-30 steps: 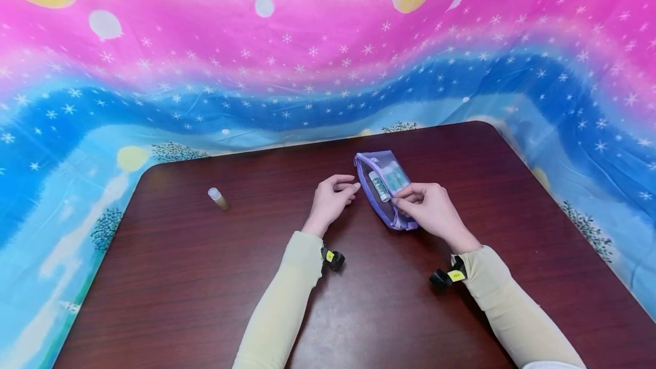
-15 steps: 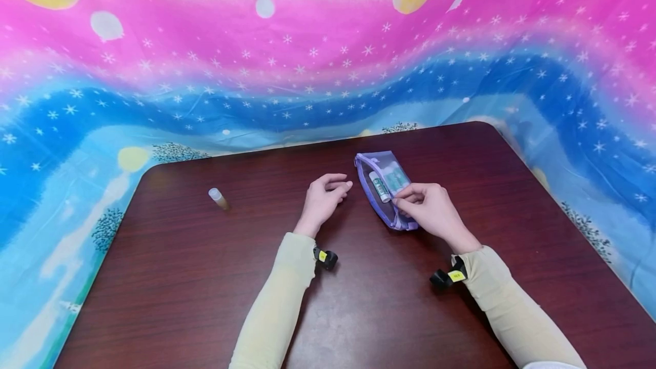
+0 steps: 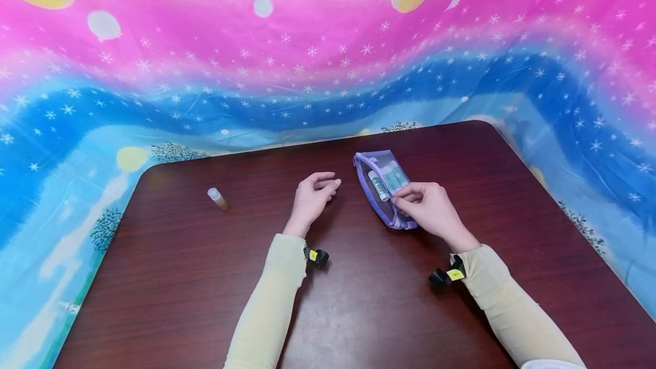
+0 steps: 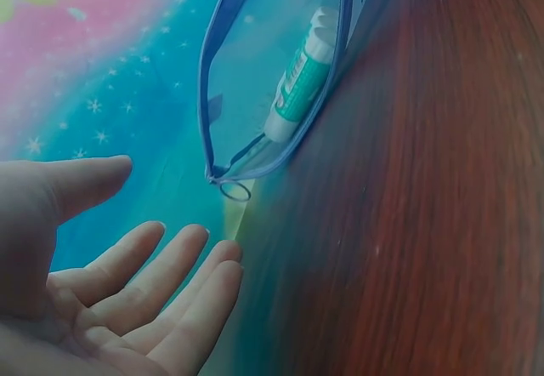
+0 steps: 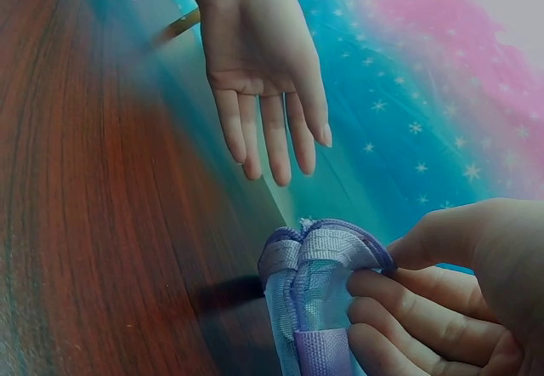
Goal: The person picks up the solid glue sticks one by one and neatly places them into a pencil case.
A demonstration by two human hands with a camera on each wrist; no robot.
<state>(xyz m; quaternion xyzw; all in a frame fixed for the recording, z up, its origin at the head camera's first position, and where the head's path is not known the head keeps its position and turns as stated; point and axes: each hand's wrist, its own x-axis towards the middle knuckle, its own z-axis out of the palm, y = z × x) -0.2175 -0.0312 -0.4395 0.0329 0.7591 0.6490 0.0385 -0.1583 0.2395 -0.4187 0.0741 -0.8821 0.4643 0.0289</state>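
A purple mesh zipper pouch (image 3: 385, 157) lies on the table with its mouth open. My right hand (image 3: 430, 209) pinches the pouch's rim near its close end, thumb against fingers; the right wrist view shows this grip at the purple webbing (image 5: 327, 355). Inside the pouch are glue sticks with green and white labels, one glue stick (image 4: 302, 87) being plainest in the left wrist view. My left hand (image 3: 310, 198) hovers left of the pouch, holding nothing, its fingers loosely extended. Farther left stands a small white-capped tube (image 3: 217, 197) with a yellowish body.
The dark red-brown wooden table (image 3: 205, 300) has rounded far corners. Behind and beside it hangs a pink and blue patterned cloth (image 3: 307, 61). Both wrists carry black straps, such as the left wrist strap (image 3: 316, 257).
My left hand has drawn back to the left, away from the pouch's mouth. My right hand and the pouch have stayed in place, and the standing tube has not moved.
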